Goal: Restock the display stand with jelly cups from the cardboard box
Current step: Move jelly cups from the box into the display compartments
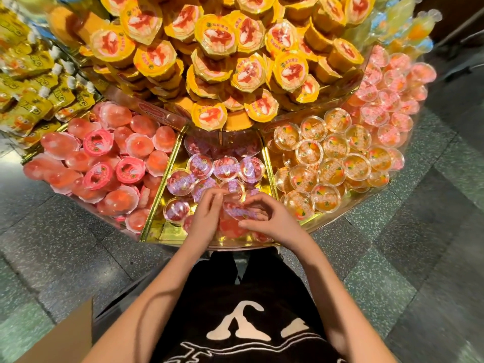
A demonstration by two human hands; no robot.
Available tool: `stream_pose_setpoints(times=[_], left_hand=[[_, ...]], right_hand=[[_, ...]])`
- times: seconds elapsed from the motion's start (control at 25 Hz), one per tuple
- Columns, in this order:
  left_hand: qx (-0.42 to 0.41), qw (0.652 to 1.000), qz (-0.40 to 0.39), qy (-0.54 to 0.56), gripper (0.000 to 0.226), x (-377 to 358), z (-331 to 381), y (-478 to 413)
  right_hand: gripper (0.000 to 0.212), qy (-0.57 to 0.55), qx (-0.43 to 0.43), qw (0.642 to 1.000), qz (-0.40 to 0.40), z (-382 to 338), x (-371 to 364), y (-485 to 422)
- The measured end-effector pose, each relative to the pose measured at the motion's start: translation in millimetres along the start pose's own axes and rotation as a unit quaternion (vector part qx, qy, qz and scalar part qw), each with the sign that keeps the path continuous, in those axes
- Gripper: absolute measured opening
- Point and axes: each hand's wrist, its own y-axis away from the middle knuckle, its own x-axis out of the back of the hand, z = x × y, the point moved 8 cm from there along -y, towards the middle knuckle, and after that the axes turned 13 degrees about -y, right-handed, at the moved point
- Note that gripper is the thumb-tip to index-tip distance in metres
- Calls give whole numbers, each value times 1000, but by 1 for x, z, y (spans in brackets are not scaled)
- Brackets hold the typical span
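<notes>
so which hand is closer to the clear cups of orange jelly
Right. The right hand, gripping a purple-lidded red jelly cup, sits just left of the clear cups of orange jelly, across the gold divider; the left hand is farther left.

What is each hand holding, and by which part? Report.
One purple-lidded jelly cup, held between both: left hand pinches the lid's left rim, right hand curls round its right rim.

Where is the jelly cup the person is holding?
In the head view it's near the centre: the jelly cup is held between the left hand and right hand, above the display stand's middle compartment.
</notes>
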Motion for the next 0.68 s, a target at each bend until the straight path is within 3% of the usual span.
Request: stream_pose_setpoints(times=[0.12,0.28,0.36,0.48,0.68], left_hand=[[26,997,68,-1,18,16,-15,-5],[54,992,116,18,13,46,-30,-3],[67,990,125,9,11,56,-40,1],[85,990,110,13,9,62,-52,6],[79,993,88,15,28,64,-53,11]], right_hand=[[42,-8,-7,1000,20,6,2,3],[49,188,62,972,128,31,18,-8],[60,243,38,957,151,57,23,-22],[71,260,-29,948,181,82,28,-40],[72,215,-2,950,227,88,28,-57]])
